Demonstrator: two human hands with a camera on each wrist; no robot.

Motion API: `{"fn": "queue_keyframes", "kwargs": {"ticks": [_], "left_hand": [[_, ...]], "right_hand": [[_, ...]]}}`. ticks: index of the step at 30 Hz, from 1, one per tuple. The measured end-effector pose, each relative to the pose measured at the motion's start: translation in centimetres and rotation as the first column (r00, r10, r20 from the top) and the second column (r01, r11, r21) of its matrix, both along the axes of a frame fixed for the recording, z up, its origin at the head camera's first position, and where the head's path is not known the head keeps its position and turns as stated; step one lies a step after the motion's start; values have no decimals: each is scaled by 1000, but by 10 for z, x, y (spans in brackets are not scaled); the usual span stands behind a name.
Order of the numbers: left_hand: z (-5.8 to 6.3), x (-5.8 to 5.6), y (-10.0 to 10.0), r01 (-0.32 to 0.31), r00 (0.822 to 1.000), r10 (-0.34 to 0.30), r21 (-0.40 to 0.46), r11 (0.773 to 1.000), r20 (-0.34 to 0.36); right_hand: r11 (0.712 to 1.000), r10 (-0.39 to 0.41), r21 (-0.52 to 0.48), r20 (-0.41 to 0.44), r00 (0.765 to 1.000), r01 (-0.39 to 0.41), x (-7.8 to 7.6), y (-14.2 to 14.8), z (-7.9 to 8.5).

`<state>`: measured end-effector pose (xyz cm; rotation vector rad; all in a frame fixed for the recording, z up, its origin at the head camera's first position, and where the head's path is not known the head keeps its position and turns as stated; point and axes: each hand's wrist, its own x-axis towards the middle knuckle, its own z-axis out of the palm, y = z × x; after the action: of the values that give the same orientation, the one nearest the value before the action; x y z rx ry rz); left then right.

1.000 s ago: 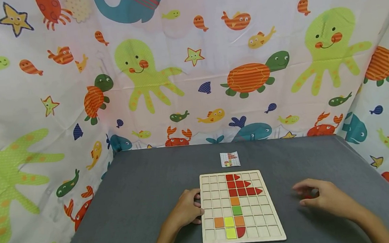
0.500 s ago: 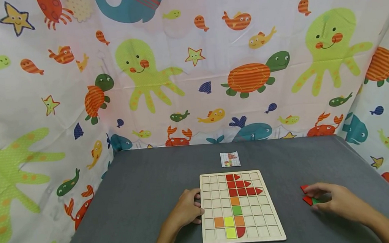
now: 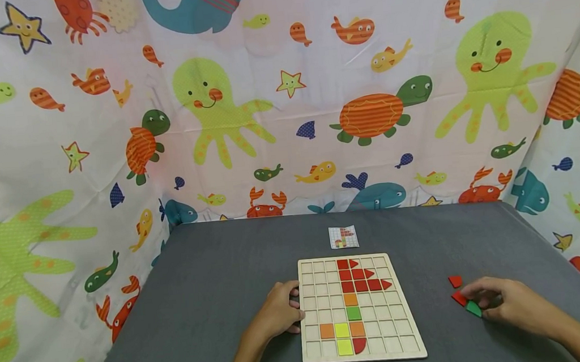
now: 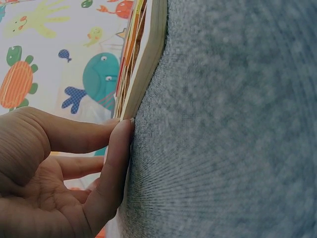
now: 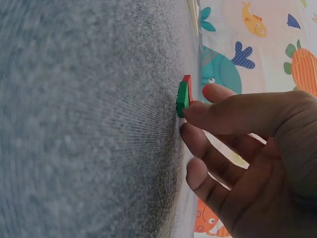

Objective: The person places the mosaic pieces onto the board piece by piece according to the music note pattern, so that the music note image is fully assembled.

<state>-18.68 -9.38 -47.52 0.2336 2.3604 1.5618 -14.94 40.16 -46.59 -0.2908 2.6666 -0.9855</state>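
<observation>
My left hand [image 3: 279, 309] holds the left edge of a wooden grid board [image 3: 391, 332], fingertips and thumb meeting at the rim in the left wrist view. Red squares and triangles [image 3: 361, 286] fill three rows at its top. Below them lie an orange square [image 3: 350, 299], a green square [image 3: 354, 313], yellow squares [image 3: 344, 347] and a red rounded piece [image 3: 359, 345]. My right hand [image 3: 506, 303] is right of the board, fingers loosely bent and apart, fingertips at a red piece [image 3: 459, 299] and a green piece [image 5: 183, 99]. Another red piece [image 3: 455, 281] lies just beyond.
A small printed card [image 3: 343, 237] with a coloured grid pattern lies behind the board. Grey cloth [image 3: 225, 265] covers the table. A curtain [image 3: 274, 108] printed with sea animals hangs around the back and sides.
My right hand first moved right and down, then drew back slightly. Two red pieces and a green one, at first hidden by it, now show on the table. Left hand and board stayed still.
</observation>
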Motion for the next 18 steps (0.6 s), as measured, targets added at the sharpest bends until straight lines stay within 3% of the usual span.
{"fn": "queue_keyframes", "kwargs": {"ticks": [13, 18], "left_hand": [[0, 0, -1, 6, 1000, -6, 0, 1000, -5], [-1, -1, -1, 6, 1000, -6, -5, 1000, -8]], "right_hand": [[999, 35, 17, -15, 999, -35, 3, 0, -2], [999, 33, 1, 15, 999, -33, 4, -1, -2]]}}
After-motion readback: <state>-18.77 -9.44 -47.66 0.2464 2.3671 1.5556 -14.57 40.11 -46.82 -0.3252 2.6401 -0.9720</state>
